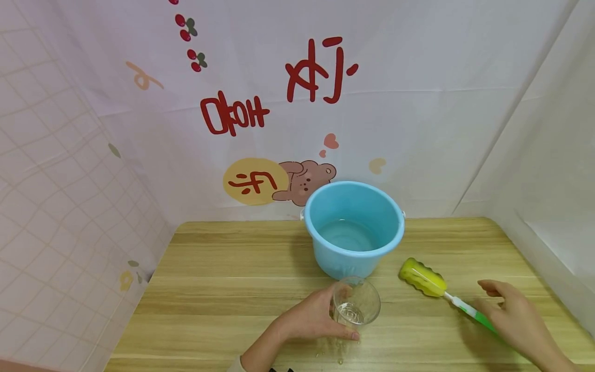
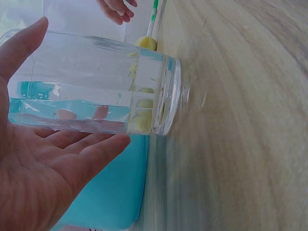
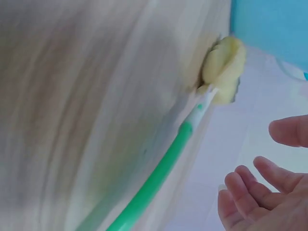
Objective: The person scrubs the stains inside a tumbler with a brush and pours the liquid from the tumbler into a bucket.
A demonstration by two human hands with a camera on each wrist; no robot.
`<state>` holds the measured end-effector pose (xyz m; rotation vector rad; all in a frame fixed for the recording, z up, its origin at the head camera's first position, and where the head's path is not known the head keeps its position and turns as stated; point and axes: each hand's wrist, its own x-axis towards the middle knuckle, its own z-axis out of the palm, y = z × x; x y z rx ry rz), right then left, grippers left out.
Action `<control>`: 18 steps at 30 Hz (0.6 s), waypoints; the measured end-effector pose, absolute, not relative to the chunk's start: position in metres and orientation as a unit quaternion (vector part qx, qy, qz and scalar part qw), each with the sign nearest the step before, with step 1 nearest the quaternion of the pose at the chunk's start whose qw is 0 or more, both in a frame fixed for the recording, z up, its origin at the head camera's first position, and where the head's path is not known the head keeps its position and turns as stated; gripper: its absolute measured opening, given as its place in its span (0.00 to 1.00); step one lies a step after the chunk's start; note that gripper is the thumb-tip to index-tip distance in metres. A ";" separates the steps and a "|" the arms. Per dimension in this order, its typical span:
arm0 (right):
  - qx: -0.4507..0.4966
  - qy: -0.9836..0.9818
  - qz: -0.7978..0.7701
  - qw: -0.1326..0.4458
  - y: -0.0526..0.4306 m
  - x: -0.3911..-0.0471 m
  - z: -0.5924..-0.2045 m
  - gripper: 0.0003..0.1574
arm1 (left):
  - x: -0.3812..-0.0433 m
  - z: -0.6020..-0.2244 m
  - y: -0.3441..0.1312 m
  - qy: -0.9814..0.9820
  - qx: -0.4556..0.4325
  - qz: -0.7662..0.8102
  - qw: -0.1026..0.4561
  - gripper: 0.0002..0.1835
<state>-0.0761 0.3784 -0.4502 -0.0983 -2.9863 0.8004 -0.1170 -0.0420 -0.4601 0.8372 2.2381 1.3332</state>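
A clear glass (image 1: 357, 305) stands upright in front of the bucket, close over the tabletop. My left hand (image 1: 313, 316) holds it from the left side, with the thumb on the near side and the fingers around the far side. In the left wrist view the glass (image 2: 91, 82) lies between thumb and fingers, with droplets on its wall. A sponge bottle brush (image 1: 423, 278) with a yellow head and green handle rests on the table at right. My right hand (image 1: 516, 315) hovers over its handle, fingers loosely bent and holding nothing; the right wrist view shows the hand (image 3: 269, 192) apart from the green handle (image 3: 154, 187).
A light blue bucket (image 1: 321, 253) with water inside stands at the back middle of the wooden table (image 1: 209, 289). Small water drops (image 1: 340, 361) lie near the front. A white printed cloth (image 1: 418, 119) hangs behind and on both sides.
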 end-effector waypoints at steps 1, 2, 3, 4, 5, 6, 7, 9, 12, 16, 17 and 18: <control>-0.033 -0.964 0.261 0.026 0.377 -0.076 -0.449 0.36 | -0.117 -0.460 -0.042 0.801 0.299 0.477 0.202 0.45; -0.031 -0.964 0.263 0.032 0.374 -0.076 -0.448 0.36 | -0.117 -0.460 -0.042 0.801 0.299 0.478 0.204 0.45; -0.029 -0.963 0.264 0.038 0.372 -0.076 -0.447 0.35 | -0.117 -0.460 -0.042 0.801 0.299 0.477 0.204 0.45; -0.027 -0.963 0.263 0.045 0.370 -0.076 -0.446 0.34 | -0.117 -0.460 -0.042 0.801 0.298 0.478 0.204 0.45; -0.023 -0.963 0.265 0.050 0.368 -0.076 -0.444 0.33 | -0.117 -0.460 -0.042 0.800 0.298 0.479 0.205 0.45; -0.018 -0.962 0.266 0.056 0.365 -0.076 -0.442 0.33 | -0.117 -0.460 -0.043 0.799 0.297 0.480 0.206 0.45; -0.012 -0.962 0.267 0.065 0.363 -0.077 -0.440 0.32 | -0.117 -0.460 -0.043 0.798 0.296 0.482 0.208 0.45; 0.001 -0.960 0.268 0.084 0.358 -0.078 -0.435 0.29 | -0.117 -0.460 -0.043 0.796 0.296 0.484 0.208 0.45; 0.014 -0.956 0.275 0.101 0.351 -0.080 -0.429 0.29 | -0.117 -0.460 -0.043 0.796 0.296 0.485 0.209 0.45; 0.018 -0.952 0.283 0.113 0.340 -0.082 -0.421 0.29 | -0.117 -0.460 -0.043 0.798 0.299 0.482 0.205 0.45; 0.019 -0.952 0.282 0.116 0.337 -0.083 -0.419 0.29 | -0.117 -0.460 -0.043 0.798 0.300 0.481 0.204 0.45; 0.021 -0.952 0.282 0.118 0.335 -0.084 -0.417 0.29 | -0.117 -0.460 -0.043 0.798 0.300 0.481 0.203 0.45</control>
